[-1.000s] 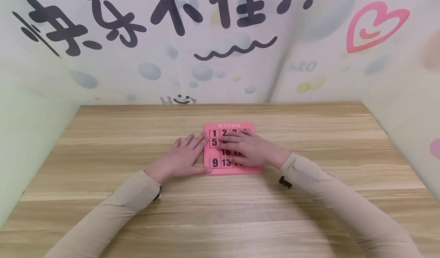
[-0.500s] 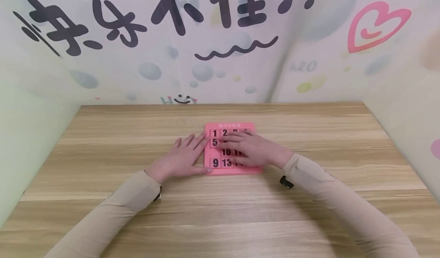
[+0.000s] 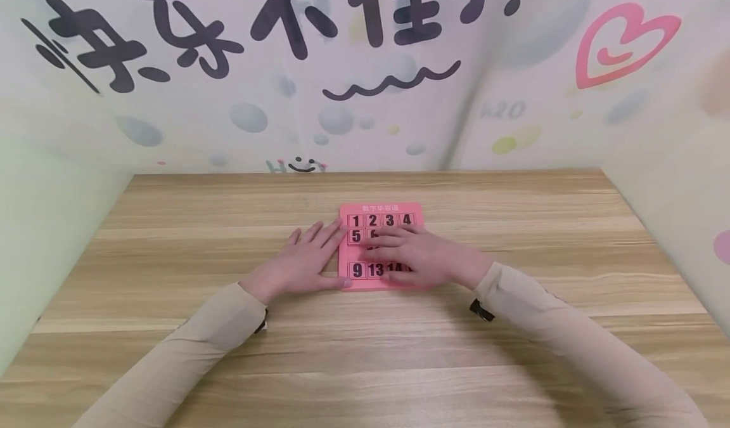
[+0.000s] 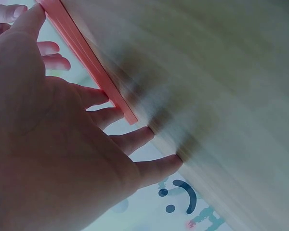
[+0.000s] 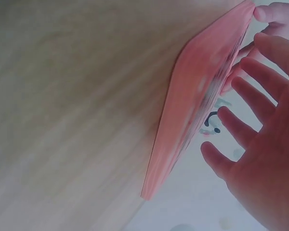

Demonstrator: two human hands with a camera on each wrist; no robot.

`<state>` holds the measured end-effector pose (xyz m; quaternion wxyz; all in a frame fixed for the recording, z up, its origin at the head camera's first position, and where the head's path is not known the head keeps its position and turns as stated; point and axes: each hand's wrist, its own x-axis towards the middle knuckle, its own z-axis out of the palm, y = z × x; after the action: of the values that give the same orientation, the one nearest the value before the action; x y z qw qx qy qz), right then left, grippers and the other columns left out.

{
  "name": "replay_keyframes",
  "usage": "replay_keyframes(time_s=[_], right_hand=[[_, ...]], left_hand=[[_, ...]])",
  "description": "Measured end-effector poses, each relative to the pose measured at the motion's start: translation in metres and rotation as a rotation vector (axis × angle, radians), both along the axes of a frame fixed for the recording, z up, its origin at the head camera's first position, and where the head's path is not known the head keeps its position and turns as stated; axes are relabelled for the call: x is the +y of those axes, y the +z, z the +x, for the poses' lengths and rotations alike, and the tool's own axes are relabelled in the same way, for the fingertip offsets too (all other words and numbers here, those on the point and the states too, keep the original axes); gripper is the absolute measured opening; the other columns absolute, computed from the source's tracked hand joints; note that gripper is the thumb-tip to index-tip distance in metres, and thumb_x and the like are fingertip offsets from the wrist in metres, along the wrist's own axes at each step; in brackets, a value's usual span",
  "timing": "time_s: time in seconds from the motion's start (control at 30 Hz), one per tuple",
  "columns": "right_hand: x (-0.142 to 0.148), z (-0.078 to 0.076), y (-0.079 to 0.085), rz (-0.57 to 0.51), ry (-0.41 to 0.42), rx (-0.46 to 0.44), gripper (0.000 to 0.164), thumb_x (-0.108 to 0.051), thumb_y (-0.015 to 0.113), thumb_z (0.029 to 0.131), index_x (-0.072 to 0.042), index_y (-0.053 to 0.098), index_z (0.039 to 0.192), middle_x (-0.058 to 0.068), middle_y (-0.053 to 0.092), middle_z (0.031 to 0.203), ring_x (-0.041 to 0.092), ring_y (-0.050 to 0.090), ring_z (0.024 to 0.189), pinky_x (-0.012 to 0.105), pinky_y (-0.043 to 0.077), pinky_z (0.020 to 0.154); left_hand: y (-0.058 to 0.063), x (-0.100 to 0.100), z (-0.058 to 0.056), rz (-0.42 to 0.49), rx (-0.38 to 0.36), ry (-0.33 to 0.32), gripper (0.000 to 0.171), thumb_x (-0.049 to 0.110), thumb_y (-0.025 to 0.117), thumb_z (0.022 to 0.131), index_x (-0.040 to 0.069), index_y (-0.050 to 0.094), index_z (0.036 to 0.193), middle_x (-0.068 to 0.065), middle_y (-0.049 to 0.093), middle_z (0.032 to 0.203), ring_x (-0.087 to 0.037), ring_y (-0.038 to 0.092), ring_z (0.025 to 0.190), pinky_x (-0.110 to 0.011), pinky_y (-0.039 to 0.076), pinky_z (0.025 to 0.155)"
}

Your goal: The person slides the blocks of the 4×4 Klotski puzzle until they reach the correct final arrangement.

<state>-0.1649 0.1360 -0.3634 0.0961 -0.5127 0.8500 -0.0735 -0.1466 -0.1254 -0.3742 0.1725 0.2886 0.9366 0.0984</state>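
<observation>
A pink sliding number puzzle [image 3: 365, 285] lies flat on the wooden table, tiles 1 to 4 along its far row. Tiles 5, 6, 9, 13 and 14 show at least in part; a bare slot [image 3: 355, 253] sits between 5 and 9. My left hand [image 3: 299, 264] lies with spread fingers along the puzzle's left edge, its thumb at the near left corner. In the left wrist view, some fingertips meet the puzzle's side [image 4: 89, 60]. My right hand [image 3: 424, 257] hovers low over the tiles with fingers extended, hiding the right middle ones.
The wooden table [image 3: 365, 364] runs back to a white wall [image 3: 228, 142] printed with dark characters, bubbles and a pink heart. Side walls border it left and right. A black strap [image 3: 482, 310] hangs under the right sleeve.
My right hand has shifted slightly right and toward me. Tiles 3 and 4 have come into view, while tiles 10 and 11 are now covered. The left hand stays put.
</observation>
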Motion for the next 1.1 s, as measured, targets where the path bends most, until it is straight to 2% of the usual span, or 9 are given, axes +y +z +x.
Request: replay_keyframes(time_s=[0.17, 0.37, 0.67, 1.1], right_hand=[[0.000, 0.004, 0.001, 0.011, 0.012, 0.003, 0.049, -0.037, 0.050, 0.099, -0.021, 0.047, 0.145, 0.000, 0.040, 0.150, 0.028, 0.031, 0.140, 0.054, 0.020, 0.113], [0.002, 0.010, 0.001, 0.007, 0.034, 0.011, 0.047, -0.036, 0.051, 0.099, -0.019, 0.050, 0.143, 0.001, 0.043, 0.149, 0.028, 0.034, 0.138, 0.054, 0.024, 0.112], [0.004, 0.017, -0.001, 0.011, 0.078, 0.035, 0.046, -0.037, 0.050, 0.099, -0.021, 0.051, 0.142, 0.000, 0.041, 0.150, 0.028, 0.031, 0.140, 0.053, 0.022, 0.113], [0.005, 0.022, -0.001, 0.000, 0.079, 0.033, 0.047, -0.039, 0.053, 0.098, -0.024, 0.051, 0.142, 0.002, 0.040, 0.150, 0.031, 0.029, 0.140, 0.054, 0.021, 0.113]], left_hand=[[0.000, 0.000, 0.000, -0.002, 0.001, -0.001, 0.096, 0.067, 0.049, 0.089, 0.009, 0.011, 0.156, -0.010, 0.002, 0.161, -0.040, 0.005, 0.144, -0.063, 0.006, 0.111], [0.000, 0.000, 0.000, -0.006, 0.002, -0.001, 0.097, 0.067, 0.049, 0.089, 0.009, 0.010, 0.156, -0.009, 0.001, 0.161, -0.039, 0.005, 0.144, -0.063, 0.006, 0.111], [0.001, 0.001, 0.000, -0.005, 0.002, 0.002, 0.097, 0.068, 0.048, 0.089, 0.009, 0.011, 0.156, -0.009, 0.001, 0.161, -0.039, 0.004, 0.144, -0.063, 0.005, 0.112], [0.001, 0.001, 0.001, -0.006, 0.002, 0.003, 0.096, 0.067, 0.049, 0.089, 0.009, 0.011, 0.156, -0.009, 0.001, 0.161, -0.039, 0.005, 0.144, -0.063, 0.005, 0.111]])
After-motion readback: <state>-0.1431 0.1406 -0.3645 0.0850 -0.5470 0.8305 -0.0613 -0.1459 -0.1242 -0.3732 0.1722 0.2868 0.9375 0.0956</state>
